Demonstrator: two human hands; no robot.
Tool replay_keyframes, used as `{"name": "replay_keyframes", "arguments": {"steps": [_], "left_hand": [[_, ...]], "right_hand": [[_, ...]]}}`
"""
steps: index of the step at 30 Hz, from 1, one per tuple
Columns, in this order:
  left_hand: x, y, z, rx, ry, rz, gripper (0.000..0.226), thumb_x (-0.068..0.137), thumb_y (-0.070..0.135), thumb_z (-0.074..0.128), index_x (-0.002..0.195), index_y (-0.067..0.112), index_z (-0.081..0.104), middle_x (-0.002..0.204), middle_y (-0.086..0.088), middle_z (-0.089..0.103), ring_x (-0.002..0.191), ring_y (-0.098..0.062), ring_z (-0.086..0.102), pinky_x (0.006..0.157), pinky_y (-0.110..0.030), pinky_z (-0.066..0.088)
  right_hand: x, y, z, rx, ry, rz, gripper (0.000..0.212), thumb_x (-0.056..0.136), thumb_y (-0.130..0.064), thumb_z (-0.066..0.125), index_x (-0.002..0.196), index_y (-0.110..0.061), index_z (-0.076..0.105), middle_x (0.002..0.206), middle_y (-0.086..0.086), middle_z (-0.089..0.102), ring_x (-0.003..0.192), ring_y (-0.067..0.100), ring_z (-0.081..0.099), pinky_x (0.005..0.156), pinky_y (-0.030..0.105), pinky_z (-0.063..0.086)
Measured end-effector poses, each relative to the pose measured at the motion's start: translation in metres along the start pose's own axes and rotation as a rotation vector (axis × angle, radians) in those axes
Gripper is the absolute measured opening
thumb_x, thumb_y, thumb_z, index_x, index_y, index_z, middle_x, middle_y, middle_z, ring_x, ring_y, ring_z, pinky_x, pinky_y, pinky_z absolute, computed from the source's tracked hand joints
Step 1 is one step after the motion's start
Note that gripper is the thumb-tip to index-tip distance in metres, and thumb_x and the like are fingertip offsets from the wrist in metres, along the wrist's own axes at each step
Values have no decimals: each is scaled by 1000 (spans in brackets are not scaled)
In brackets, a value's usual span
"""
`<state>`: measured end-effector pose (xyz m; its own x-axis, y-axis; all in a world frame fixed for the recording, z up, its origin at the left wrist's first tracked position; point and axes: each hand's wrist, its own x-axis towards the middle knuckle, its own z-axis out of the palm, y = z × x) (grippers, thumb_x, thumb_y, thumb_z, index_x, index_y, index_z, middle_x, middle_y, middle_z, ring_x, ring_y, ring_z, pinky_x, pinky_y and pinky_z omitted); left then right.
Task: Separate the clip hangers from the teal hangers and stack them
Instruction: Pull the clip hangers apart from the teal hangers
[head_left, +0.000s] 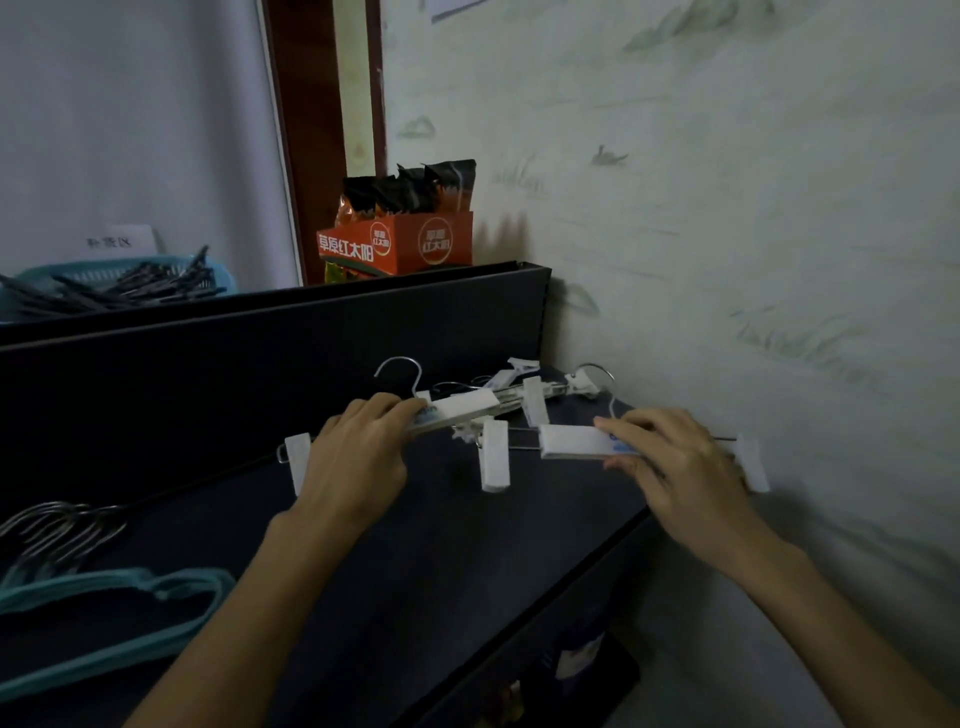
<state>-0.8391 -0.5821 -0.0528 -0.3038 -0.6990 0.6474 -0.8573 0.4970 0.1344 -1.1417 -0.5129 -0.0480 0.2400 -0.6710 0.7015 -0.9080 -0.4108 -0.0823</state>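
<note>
Clip hangers gripped both hands, seemingly near table's right edge.

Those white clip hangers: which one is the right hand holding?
The right hand grips the clip hanger nearest the wall, lying apart in front; the left hand holds another by the pile behind.

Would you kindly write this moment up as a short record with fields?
surface: dark table against a wall
left hand: holds a white clip hanger
right hand: holds a second clip hanger
clip pile: more clip hangers behind the hands, near the wall
teal hangers: stacked at the table's left, apart from the clip hangers
background: orange box of packets, teal basket
</note>
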Motion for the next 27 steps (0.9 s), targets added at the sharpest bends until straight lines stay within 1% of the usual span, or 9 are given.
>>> {"name": "replay_keyframes", "arguments": {"steps": [2,5,10,15,18,22,27], "left_hand": [[10,6,9,29,2,-28,51,75,-4,64,122,14,60,109,-5,63,87,-28,59,67,-39,46],[20,13,19,74,8,-85,47,77,-3,65,121,13,60,107,-5,64,83,-29,58,63,-38,45],[32,20,30,112,7,-164,44,80,1,64,122,14,59,108,-5,63,85,-29,58,64,-38,45],[55,17,40,127,-10,-168,46,77,-2,66,121,14,60,107,-6,64,81,-29,58,62,-37,46],[67,13,48,111,-17,-181,47,80,0,64,124,15,58,111,-5,62,87,-28,57,64,-38,46],[79,4,55,94,-37,-194,48,81,0,61,126,15,56,114,-6,61,92,-28,57,68,-39,47],[90,-4,65,39,-57,-195,42,88,7,57,129,17,54,117,-3,60,96,-26,55,72,-39,48]], "right_hand": [[1,27,5,21,-29,-15,41,80,-14,71,120,-14,63,103,3,61,95,21,53,76,41,49],[4,57,19,53,-104,-45,40,80,-14,71,119,-15,63,102,1,61,93,20,54,76,36,47],[15,82,53,96,-244,-61,41,80,-18,71,120,-18,63,102,-1,61,94,19,54,79,33,45],[33,89,80,111,-366,-109,41,88,-27,61,129,-23,55,114,-3,57,106,16,48,90,29,38],[44,89,94,130,-443,-115,43,91,-30,57,133,-26,50,119,-6,53,110,13,44,93,28,36],[56,90,109,150,-487,-135,43,93,-31,54,135,-27,48,121,-6,51,112,12,43,93,27,35],[69,88,123,142,-471,-130,44,93,-32,53,136,-27,46,123,-5,51,113,13,43,94,28,35]]}}
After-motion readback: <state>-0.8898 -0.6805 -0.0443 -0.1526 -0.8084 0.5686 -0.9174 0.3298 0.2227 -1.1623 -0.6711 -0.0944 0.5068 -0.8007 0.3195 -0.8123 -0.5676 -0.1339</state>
